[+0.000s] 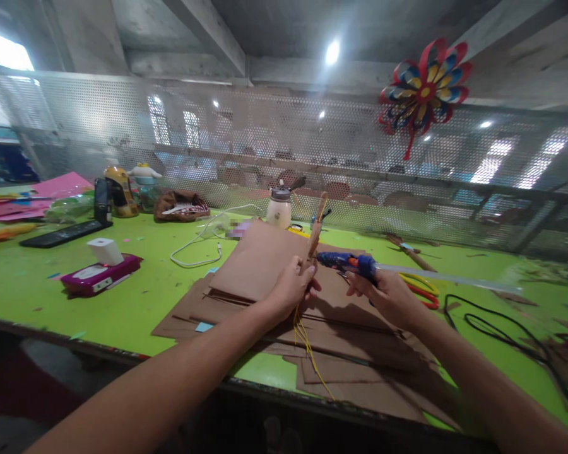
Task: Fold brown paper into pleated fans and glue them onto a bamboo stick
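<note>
My right hand (383, 293) is wrapped round a blue hot glue gun (345, 261). A long clear glue stick (445, 277) juts from its back end toward the right. The gun's nozzle points left, at or very near a narrow brown cardboard strip (315, 238) standing upright. My left hand (294, 282) pinches that strip near its lower end. Yellow string (322, 205) runs along the strip's top, and loose yellow strands (307, 343) hang below my left hand. Whether the nozzle touches the strip I cannot tell. Under both hands lie stacked brown cardboard sheets (250, 258).
On the green table (146, 277) are a purple power strip (101, 275) with a white plug, a white cable (194, 261), a lidded jar (279, 208) and a black cord (492, 331). Behind stands a perforated metal screen (265, 139) with a colourful pinwheel flower (425, 93).
</note>
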Tool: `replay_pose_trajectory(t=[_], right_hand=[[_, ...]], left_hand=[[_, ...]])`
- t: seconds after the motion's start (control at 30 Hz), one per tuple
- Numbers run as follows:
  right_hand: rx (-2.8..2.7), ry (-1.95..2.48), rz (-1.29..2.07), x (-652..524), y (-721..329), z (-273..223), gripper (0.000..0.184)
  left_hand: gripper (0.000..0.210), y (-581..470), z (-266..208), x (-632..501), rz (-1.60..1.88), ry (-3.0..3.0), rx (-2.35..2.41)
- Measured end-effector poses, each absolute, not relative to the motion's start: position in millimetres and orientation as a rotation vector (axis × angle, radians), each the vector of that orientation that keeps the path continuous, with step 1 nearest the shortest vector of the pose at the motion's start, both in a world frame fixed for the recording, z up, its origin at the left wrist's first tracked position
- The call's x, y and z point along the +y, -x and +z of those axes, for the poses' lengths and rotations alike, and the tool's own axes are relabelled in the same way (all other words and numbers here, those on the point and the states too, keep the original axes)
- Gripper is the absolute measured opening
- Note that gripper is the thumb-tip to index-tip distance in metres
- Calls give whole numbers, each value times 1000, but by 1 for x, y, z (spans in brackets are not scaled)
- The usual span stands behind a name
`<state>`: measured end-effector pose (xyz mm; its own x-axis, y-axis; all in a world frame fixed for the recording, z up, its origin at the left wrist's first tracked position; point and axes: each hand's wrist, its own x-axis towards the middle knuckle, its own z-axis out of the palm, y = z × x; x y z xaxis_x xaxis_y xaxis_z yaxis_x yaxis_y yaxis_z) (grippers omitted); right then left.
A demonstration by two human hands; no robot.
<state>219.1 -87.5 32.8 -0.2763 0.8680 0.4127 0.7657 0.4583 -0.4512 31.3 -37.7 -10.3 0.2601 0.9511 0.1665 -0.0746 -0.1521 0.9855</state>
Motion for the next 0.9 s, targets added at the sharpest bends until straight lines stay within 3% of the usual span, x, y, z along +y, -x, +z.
replay_pose_trajectory(t=[0.33, 0.47, 0.6, 0.8, 0.9], right_hand=[[-2030, 1293, -150, -66, -244, 32, 30], [-2061, 1494, -326, -36, -283, 19, 23], [-2034, 1795, -260, -17, -322, 3, 18], [-2097, 1845, -50, -11, -345, -8, 14], [-2064, 1808, -118, -13, -337, 2, 22]], left_hand=[[23, -27, -4, -40, 1110, -1296, 859], [23, -26, -2, -40, 1083, -1285, 859], [24, -26, -2, -39, 1083, -1285, 787], [23, -24, -2, -38, 1062, -1207, 662], [21, -23, -3, -39, 1037, -1210, 630]])
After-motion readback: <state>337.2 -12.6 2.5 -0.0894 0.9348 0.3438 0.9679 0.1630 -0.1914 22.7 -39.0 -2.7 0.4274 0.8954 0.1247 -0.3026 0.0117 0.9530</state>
